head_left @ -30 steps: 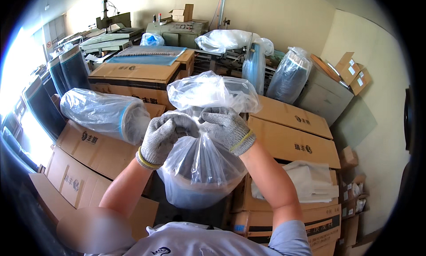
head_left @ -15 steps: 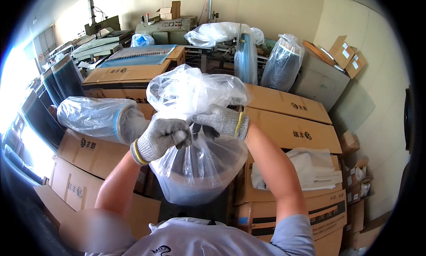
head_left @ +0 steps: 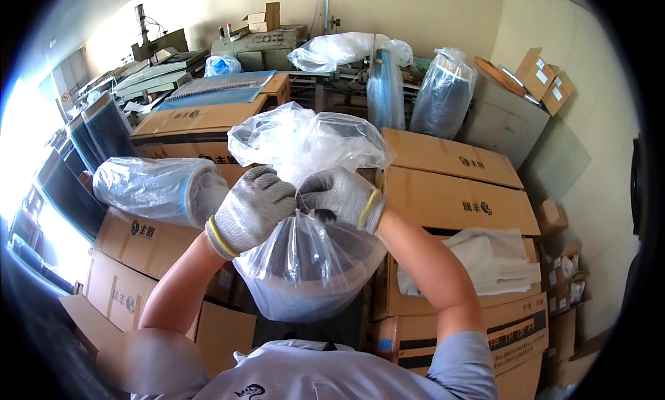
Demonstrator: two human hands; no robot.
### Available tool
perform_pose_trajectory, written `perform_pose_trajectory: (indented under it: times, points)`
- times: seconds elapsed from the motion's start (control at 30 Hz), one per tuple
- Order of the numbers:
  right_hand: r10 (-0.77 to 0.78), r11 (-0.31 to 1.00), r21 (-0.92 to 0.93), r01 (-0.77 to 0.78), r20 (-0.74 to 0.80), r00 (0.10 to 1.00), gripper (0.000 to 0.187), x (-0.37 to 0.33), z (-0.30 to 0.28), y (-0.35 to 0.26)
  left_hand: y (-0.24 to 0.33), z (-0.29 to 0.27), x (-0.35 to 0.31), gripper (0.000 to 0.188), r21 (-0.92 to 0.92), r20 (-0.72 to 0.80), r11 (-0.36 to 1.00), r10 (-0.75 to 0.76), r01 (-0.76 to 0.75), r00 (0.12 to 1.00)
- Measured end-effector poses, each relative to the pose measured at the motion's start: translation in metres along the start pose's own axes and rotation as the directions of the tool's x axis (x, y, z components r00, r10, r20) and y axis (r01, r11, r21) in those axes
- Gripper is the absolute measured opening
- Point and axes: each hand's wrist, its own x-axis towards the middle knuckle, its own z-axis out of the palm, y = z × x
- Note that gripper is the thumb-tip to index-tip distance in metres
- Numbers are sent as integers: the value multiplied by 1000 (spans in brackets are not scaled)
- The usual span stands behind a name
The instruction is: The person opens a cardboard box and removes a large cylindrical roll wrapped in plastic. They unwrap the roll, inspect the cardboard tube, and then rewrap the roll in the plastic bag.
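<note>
Scene: A person in grey knit gloves is gathering the neck of a clear plastic bag (head_left: 308, 261) at chest height in a storeroom crowded with cardboard cartons (head_left: 454, 199).
Left hand: The left hand (head_left: 253, 209) is curling into a near fist, fingers pressed together around the bunched film just left of the neck.
Right hand: The right hand (head_left: 339, 196) is meeting it knuckle to knuckle, its fingertips pinching the same twisted neck from the other side.
Bag position: The bag is hanging free below both hands, in front of the person's chest, its loose top (head_left: 305, 140) billowing above the gloves; a dark round load is showing dimly through the film.
Relative to fingers: The neck is running between the two sets of fingers, with the heavy belly under them and the spare film over them.
Risk, slip: The thin film is looking slick against knit gloves; if either pinch loosens, the load could drop toward the cartons.
Risk, tear: Twisting hard against that weight could be stretching or splitting the film at the neck.
Nearby: A wrapped roll (head_left: 159, 189) is lying on cartons just to the person's left, apart from the bag.
</note>
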Motion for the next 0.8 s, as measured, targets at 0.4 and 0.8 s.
perform_pose_trajectory:
  times: [0.4, 0.8]
  points:
    - [-515, 627, -628, 460, 109, 850, 19, -41, 28, -7, -4, -2, -28, 15, -915, 222, 115, -657, 388, 720]
    - [-731, 151, -959, 238, 54, 680, 19, 7, 18, 51, 42, -10, -21, 15, -837, -47, 547, -74, 1, 996]
